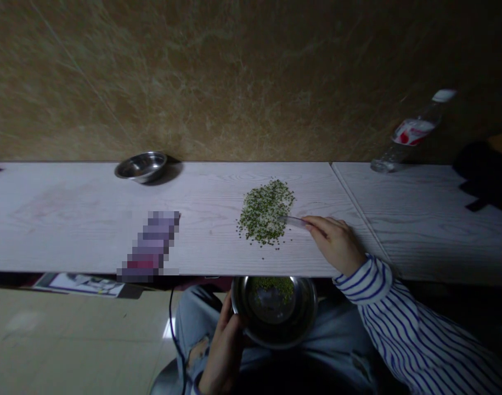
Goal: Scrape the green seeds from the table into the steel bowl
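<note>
A loose patch of small green beans, like mung beans, is spread over the white wood-grain table. My right hand pinches a thin, flat, pale strip whose far end touches the right side of the patch; its exact kind is unclear. Below the table's front edge, over my lap, my left hand grips the left rim of a steel bowl. Green beans lie inside the bowl, mostly toward its far side. The far rim sits close under the table edge.
Against the wall stands a second steel bowl, left of the beans. A blurred-out flat object lies near the front edge. At the right are a clear plastic bottle and a dark item. A cable hangs at my left.
</note>
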Demonstrator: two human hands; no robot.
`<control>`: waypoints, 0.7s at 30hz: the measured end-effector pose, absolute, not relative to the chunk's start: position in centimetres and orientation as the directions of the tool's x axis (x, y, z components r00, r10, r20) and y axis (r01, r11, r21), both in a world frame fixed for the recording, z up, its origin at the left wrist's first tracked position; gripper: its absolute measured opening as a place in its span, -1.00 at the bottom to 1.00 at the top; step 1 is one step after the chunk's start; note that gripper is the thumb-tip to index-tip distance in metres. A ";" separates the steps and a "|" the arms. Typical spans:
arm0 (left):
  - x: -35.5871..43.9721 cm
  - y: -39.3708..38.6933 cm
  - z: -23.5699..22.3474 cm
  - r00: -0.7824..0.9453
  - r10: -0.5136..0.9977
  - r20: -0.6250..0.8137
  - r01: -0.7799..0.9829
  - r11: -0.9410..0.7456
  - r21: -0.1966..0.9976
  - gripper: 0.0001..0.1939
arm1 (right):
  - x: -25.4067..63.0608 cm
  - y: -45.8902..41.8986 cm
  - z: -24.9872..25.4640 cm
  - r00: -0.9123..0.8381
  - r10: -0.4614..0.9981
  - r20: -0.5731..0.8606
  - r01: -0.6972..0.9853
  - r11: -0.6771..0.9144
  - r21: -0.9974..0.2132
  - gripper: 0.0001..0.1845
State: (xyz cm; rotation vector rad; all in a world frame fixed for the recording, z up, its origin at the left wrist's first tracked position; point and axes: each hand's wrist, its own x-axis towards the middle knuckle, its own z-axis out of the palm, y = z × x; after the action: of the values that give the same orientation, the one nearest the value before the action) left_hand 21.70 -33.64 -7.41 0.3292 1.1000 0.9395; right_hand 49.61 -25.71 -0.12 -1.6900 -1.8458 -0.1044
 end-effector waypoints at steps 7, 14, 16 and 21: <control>21.8 -33.7 -7.3 0.123 0.773 -0.623 -0.464 0.600 0.652 -0.19 | 48.8 -27.0 -0.4 -0.025 0.879 0.476 0.903 0.224 -0.366 -0.72; 22.0 -33.2 -6.7 0.126 0.790 -0.601 -0.441 0.587 0.679 -0.20 | 47.6 -28.9 0.3 -0.066 0.857 0.511 0.893 0.280 -0.353 -0.74; 22.0 -33.2 -6.7 0.116 0.799 -0.591 -0.440 0.574 0.691 -0.22 | 48.0 -29.1 0.5 -0.054 0.850 0.524 0.903 0.266 -0.338 -0.74; 21.9 -33.4 -7.1 0.167 0.796 -0.581 -0.465 0.583 0.666 -0.28 | 49.6 -29.3 0.2 0.021 0.825 0.564 0.940 0.177 -0.293 -0.75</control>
State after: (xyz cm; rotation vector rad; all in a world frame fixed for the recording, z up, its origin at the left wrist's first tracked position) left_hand 21.92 -33.41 -7.11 0.3721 1.0662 0.9276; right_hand 49.62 -29.33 0.24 -1.6656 -1.8189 -0.2290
